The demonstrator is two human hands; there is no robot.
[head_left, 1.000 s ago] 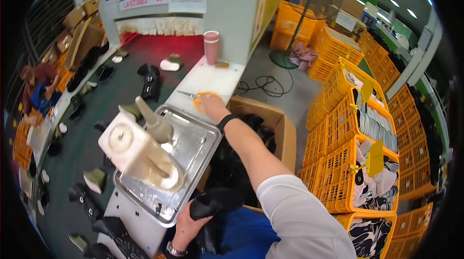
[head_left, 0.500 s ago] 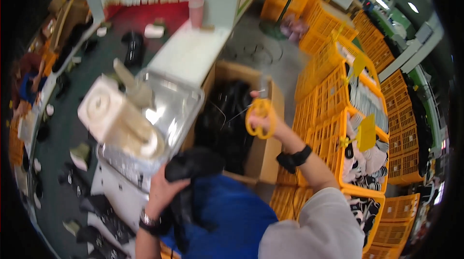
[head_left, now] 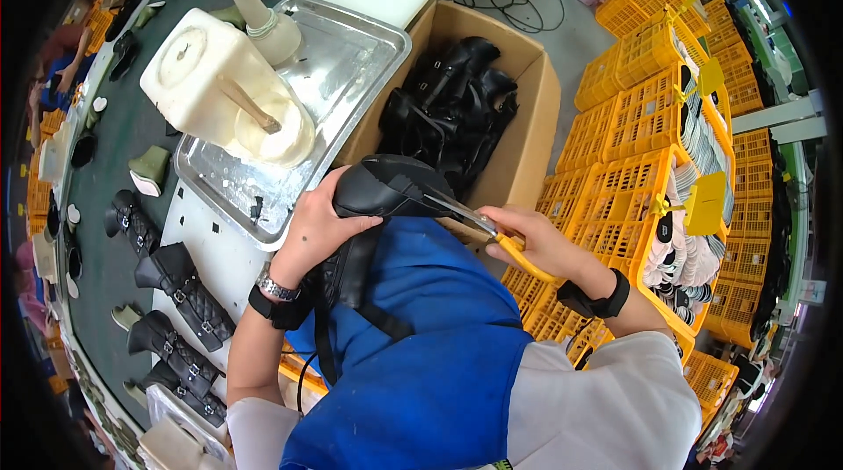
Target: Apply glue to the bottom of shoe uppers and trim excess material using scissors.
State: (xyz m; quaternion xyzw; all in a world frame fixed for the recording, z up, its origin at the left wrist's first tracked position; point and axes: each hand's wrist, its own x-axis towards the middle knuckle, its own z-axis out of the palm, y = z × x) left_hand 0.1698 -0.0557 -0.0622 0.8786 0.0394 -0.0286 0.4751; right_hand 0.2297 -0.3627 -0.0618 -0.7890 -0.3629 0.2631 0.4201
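My left hand [head_left: 307,229] is closed around a black boot upper [head_left: 379,189], its rounded toe part turned up and its shaft hanging against my blue apron [head_left: 439,294]. In my right hand [head_left: 543,246] is a pair of scissors [head_left: 525,263] with yellow handles. The blades point left and their tips touch or nearly touch the toe part's edge; I cannot tell whether they cut anything. Just beyond both hands, a cardboard box [head_left: 534,114] holds several black boot uppers [head_left: 457,101].
Left of the box, a metal tray [head_left: 338,75] carries a white plastic container with a brush [head_left: 198,75] and a cone-topped bottle [head_left: 263,27]. Several buckled black uppers [head_left: 189,290] lie on the green conveyor [head_left: 105,145]. Stacked orange crates [head_left: 615,172] stand close at my right.
My right hand has brought the scissors down and in from beside the box to the boot upper. The upper now sits toe up in my left hand. The view has shifted.
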